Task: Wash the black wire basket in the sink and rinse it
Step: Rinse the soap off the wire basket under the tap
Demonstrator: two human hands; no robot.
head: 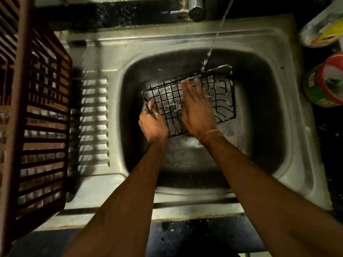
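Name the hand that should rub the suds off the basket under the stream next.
Right, probably. The right hand lies flat and open on the black wire basket, near the water stream, while the left hand grips the basket's near corner, steadying it.

Two bare forearms in view, no sleeves. Left hand [153, 125]: no ring, band or watch showing. Right hand [197, 112]: thin pinkish-orange thread [209, 133] tied round wrist, loose end hanging at inner side. Fingers wet, blurred; nails not discernible.
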